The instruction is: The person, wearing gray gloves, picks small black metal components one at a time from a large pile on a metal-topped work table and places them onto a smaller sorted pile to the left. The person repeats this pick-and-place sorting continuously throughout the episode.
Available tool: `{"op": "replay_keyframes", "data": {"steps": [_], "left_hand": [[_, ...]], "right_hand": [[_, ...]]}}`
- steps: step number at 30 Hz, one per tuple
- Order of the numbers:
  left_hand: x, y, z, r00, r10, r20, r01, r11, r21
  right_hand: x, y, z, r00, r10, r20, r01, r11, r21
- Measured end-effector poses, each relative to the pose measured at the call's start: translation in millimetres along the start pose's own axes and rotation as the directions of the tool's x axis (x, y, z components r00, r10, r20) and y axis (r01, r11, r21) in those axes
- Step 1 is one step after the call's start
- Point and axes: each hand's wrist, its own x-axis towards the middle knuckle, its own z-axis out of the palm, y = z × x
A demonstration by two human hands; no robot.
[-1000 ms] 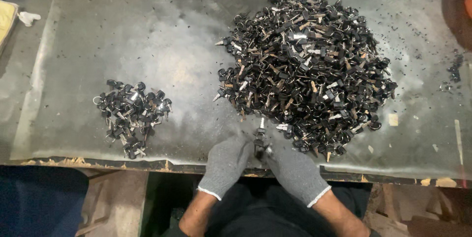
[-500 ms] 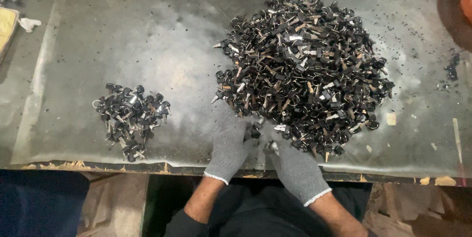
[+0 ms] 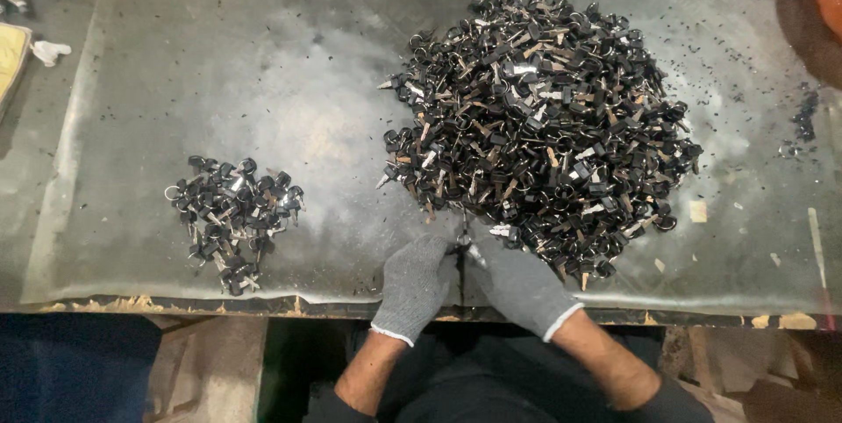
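A large heap of black-headed keys on rings covers the right half of the grey metal-topped table. A much smaller pile of the same keys lies at the left front. Both hands wear grey knit gloves and meet at the near edge of the big heap. My left hand and my right hand pinch a small key piece between their fingertips; which hand carries it I cannot tell.
A yellow object and a white scrap lie at the far left. A dark round shape with orange sits at the top right corner. Black crumbs and small tan bits dot the table's right side.
Both hands have reached slightly forward to the heap's near edge and stay together on a small key piece. The piles look the same.
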Motion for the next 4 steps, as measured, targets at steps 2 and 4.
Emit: {"op": "replay_keyframes", "data": {"steps": [2,4], "left_hand": [[0.9,-6.5,4.8,1.000,0.011,0.015,-0.012,1.000,0.014],[-4.7,-12.6,14.7,0.998,-0.025,0.058,0.023,0.999,0.027]], "right_hand": [[-0.6,-0.7,-3.6,0.998,0.010,-0.066,-0.006,0.997,0.071],[-5.2,-3.9,2.8,0.990,-0.007,-0.144,0.012,0.999,0.030]]}}
